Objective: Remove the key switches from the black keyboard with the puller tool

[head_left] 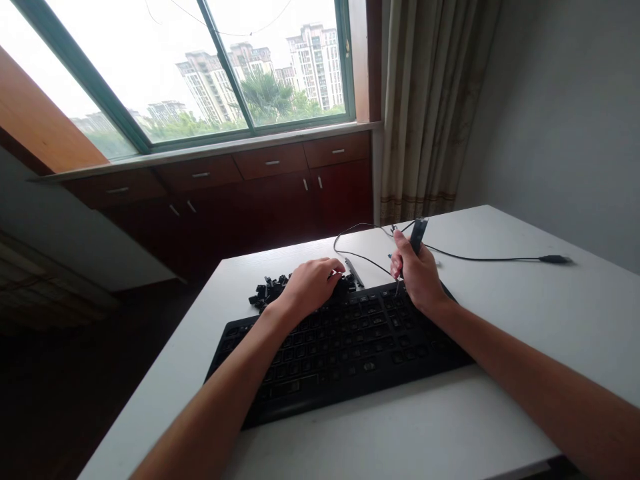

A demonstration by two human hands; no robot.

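A black keyboard (345, 347) lies tilted across the table, many of its key places showing as bare sockets. My right hand (417, 277) is closed around a tool with a flat dark handle (419, 233), held upright over the keyboard's far right part. A thin metal end of that tool points down at the keys. My left hand (313, 280) is over the far edge of the keyboard, beside a heap of loose black keycaps (267, 291). Its fingers are loosely bent, with a gap at the thumb; nothing shows in them, though the palm side is hidden.
The white table (540, 320) carries a black cable (490, 258) ending in a plug (555, 259) at the right. A thin grey strip (354, 272) lies behind the keyboard. Beyond the table are dark red cabinets (270, 200), a window and a curtain (425, 100).
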